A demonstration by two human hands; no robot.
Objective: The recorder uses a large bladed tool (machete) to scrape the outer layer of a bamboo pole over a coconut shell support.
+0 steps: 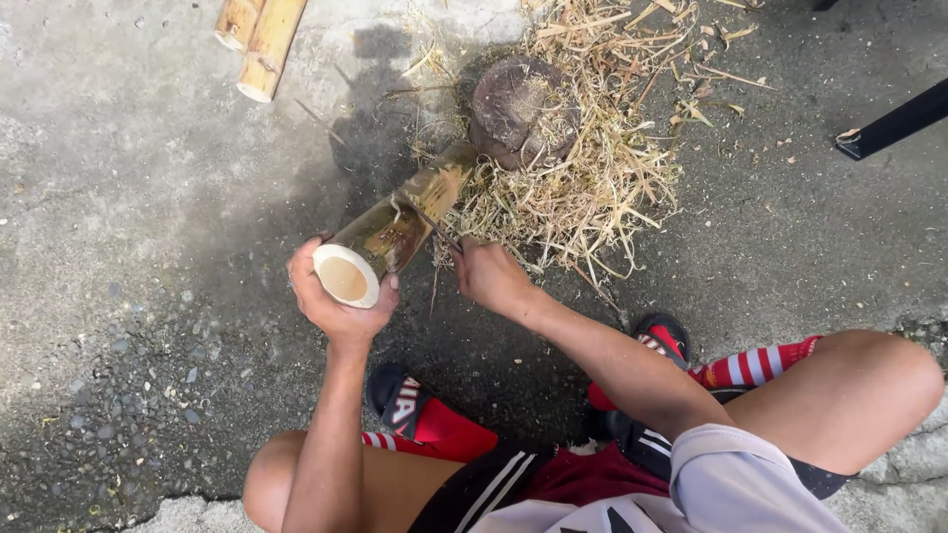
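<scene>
A thick bamboo section [395,227] lies tilted, its far end resting against a round wooden block [518,109] and its cut near end facing me. My left hand [336,296] cups that near end from below. My right hand [489,276] is closed around a knife handle; the thin blade [434,229] lies against the bamboo's side. Around the block lies a pile of pale bamboo shavings [592,168].
Two cut bamboo pieces [259,39] lie on the concrete at the top left. A dark bar [894,123] juts in at the right edge. My knees, red striped socks and dark slippers fill the bottom of the view.
</scene>
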